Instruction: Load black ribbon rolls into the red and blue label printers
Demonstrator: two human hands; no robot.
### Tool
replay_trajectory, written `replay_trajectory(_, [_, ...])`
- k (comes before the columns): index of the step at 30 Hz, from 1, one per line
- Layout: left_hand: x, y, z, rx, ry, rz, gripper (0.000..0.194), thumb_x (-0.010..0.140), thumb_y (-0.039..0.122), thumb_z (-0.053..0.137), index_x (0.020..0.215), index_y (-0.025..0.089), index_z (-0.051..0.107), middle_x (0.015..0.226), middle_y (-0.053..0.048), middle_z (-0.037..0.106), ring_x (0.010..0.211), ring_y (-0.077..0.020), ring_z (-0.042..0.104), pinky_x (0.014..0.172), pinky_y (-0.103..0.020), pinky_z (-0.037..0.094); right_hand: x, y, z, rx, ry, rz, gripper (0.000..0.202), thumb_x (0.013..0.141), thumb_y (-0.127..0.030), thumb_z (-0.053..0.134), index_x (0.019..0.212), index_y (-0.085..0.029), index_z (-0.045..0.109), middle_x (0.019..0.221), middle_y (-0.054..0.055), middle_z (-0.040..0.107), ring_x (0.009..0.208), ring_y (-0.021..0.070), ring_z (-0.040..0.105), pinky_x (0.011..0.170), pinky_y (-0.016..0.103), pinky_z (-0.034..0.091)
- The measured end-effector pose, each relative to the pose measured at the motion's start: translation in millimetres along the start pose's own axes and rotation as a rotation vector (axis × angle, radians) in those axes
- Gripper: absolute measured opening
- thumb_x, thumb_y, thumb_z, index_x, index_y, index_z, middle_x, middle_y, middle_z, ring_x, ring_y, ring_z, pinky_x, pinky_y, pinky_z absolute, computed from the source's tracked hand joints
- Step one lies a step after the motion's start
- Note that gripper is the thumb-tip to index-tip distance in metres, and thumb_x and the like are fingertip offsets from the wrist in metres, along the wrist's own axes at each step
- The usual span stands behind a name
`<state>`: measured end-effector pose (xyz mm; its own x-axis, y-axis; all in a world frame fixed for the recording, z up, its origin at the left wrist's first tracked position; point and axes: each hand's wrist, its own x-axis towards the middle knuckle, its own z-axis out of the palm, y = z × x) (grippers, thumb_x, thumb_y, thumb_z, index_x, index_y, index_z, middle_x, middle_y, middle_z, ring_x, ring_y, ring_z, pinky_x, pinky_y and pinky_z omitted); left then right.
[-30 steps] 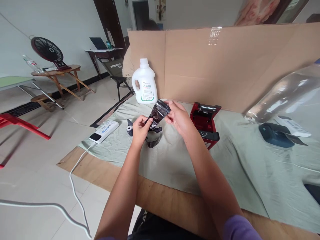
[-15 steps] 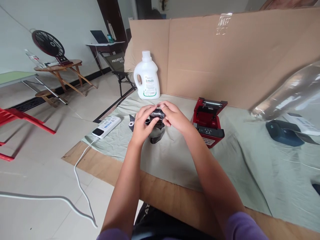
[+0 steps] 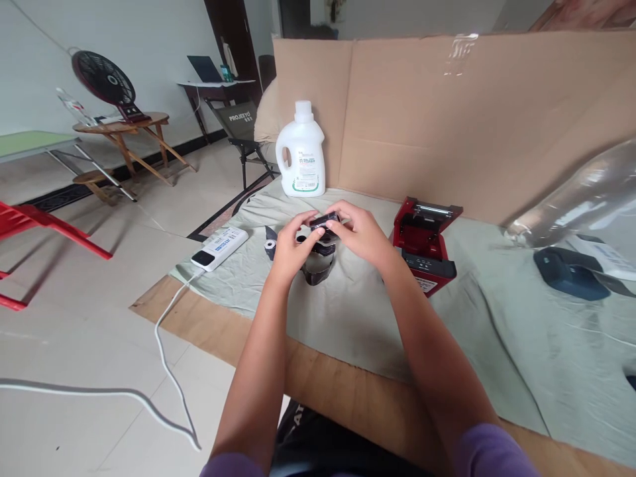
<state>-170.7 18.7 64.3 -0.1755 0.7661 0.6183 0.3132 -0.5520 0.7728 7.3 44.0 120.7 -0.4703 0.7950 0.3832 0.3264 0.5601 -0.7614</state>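
Note:
Between both sets of fingers is a small black glossy roll (image 3: 324, 221), raised a little above the cloth. My left hand (image 3: 291, 252) closes on its left end, while my right hand (image 3: 366, 233) pinches the right end. Just below lies a curled dark shiny strip (image 3: 318, 275), partly hidden by my left hand. A dark roll with a white core (image 3: 269, 246) rests left of my left hand. Right of my right hand stands a small red printer (image 3: 428, 266) with its lid raised.
A white detergent bottle (image 3: 304, 156) stands before the cardboard wall (image 3: 422, 112). On the left, a white power bank (image 3: 221, 250) trails a cable (image 3: 169, 371). A dark blue device (image 3: 569, 273) and a clear plastic bag (image 3: 576, 192) lie at right on the cloth (image 3: 348, 318).
The roll has tilted, its right end now higher, and both hands have turned slightly with it. The whole view has shifted a little to the right.

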Motion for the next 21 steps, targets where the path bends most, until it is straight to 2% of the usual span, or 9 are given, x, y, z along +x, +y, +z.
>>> replay_trajectory(1, [1, -3, -4.1, 0.002, 0.056, -0.019, 0.034, 0.083, 0.036, 0.073, 0.115, 0.025, 0.07, 0.105, -0.004, 0.071, 0.1, -0.0201, 0.064, 0.087, -0.03, 0.045, 4, 4, 2, -0.134, 0.018, 0.028, 0.017, 0.091, -0.031, 0.055, 0.103, -0.027, 0.065, 0.083, 0.001, 0.062, 0.073, 0.0174, 0.053, 0.068, 0.029, 0.038])
replay_trajectory(3, [4, -11, -13.1, -0.009, 0.269, -0.055, 0.032, 0.086, 0.037, 0.07, 0.114, 0.024, 0.067, 0.105, -0.004, 0.07, 0.099, -0.0187, 0.063, 0.084, -0.028, 0.045, 19, 16, 6, -0.413, 0.01, 0.116, 0.019, 0.089, -0.029, 0.056, 0.105, -0.027, 0.067, 0.087, 0.004, 0.066, 0.077, 0.0205, 0.055, 0.067, 0.03, 0.037])
replay_trajectory(5, [7, -19, -21.0, -0.048, 0.526, -0.092, 0.023, 0.089, 0.039, 0.065, 0.104, 0.021, 0.066, 0.098, -0.003, 0.068, 0.092, -0.016, 0.063, 0.08, -0.026, 0.045, 41, 30, 13, -0.625, -0.061, 0.188, 0.022, 0.088, -0.027, 0.057, 0.107, -0.026, 0.068, 0.095, 0.008, 0.069, 0.084, 0.0241, 0.059, 0.068, 0.031, 0.037])
replay_trajectory(7, [9, -27, -26.3, -0.106, 0.704, -0.127, 0.02, 0.09, 0.04, 0.062, 0.092, 0.02, 0.063, 0.086, -0.001, 0.064, 0.081, -0.013, 0.061, 0.076, -0.024, 0.045, 67, 43, 21, -0.756, -0.151, 0.207, 0.025, 0.087, -0.024, 0.057, 0.109, -0.026, 0.069, 0.104, 0.011, 0.07, 0.092, 0.0266, 0.061, 0.07, 0.032, 0.039])
replay_trajectory(10, [10, -37, -31.4, -0.173, 0.807, -0.192, 0.023, 0.092, 0.04, 0.057, 0.081, 0.019, 0.057, 0.075, 0.002, 0.057, 0.07, -0.0105, 0.056, 0.069, -0.023, 0.042, 99, 58, 37, -0.864, -0.291, 0.229, 0.028, 0.084, -0.02, 0.059, 0.11, -0.023, 0.071, 0.113, 0.013, 0.069, 0.098, 0.0277, 0.063, 0.076, 0.034, 0.042])
replay_trajectory(13, [10, -46, -37.1, -0.212, 0.904, -0.246, 0.028, 0.092, 0.043, 0.051, 0.076, 0.02, 0.051, 0.075, 0.002, 0.053, 0.066, -0.0092, 0.052, 0.061, -0.022, 0.035, 113, 70, 52, -0.884, -0.381, 0.28, 0.028, 0.083, -0.018, 0.06, 0.108, -0.022, 0.071, 0.117, 0.014, 0.068, 0.098, 0.0272, 0.064, 0.076, 0.034, 0.044])
replay_trajectory(16, [10, -47, -42.0, -0.291, 0.976, -0.317, 0.029, 0.09, 0.046, 0.048, 0.077, 0.021, 0.047, 0.075, 0.003, 0.048, 0.06, -0.008, 0.045, 0.054, -0.022, 0.026, 112, 80, 59, -0.877, -0.409, 0.314, 0.028, 0.086, -0.02, 0.058, 0.111, -0.021, 0.07, 0.12, 0.014, 0.068, 0.098, 0.027, 0.065, 0.074, 0.033, 0.045])
replay_trajectory(18, [10, -43, -42.0, -0.372, 1.007, -0.389, 0.027, 0.088, 0.046, 0.049, 0.079, 0.021, 0.048, 0.074, 0.004, 0.045, 0.057, -0.0078, 0.04, 0.052, -0.023, 0.022, 108, 79, 57, -0.879, -0.426, 0.341, 0.034, 0.089, -0.027, 0.058, 0.121, -0.022, 0.066, 0.124, 0.015, 0.066, 0.102, 0.028, 0.064, 0.077, 0.034, 0.046])
replay_trajectory(21, [11, -32, -37.0, -0.482, 1.052, -0.453, 0.024, 0.085, 0.043, 0.053, 0.08, 0.019, 0.052, 0.068, 0.005, 0.038, 0.054, -0.0077, 0.032, 0.052, -0.024, 0.02, 98, 61, 47, -0.854, -0.357, 0.326, 0.063, 0.087, -0.044, 0.063, 0.144, -0.022, 0.047, 0.141, 0.017, 0.056, 0.116, 0.0318, 0.059, 0.084, 0.037, 0.047])
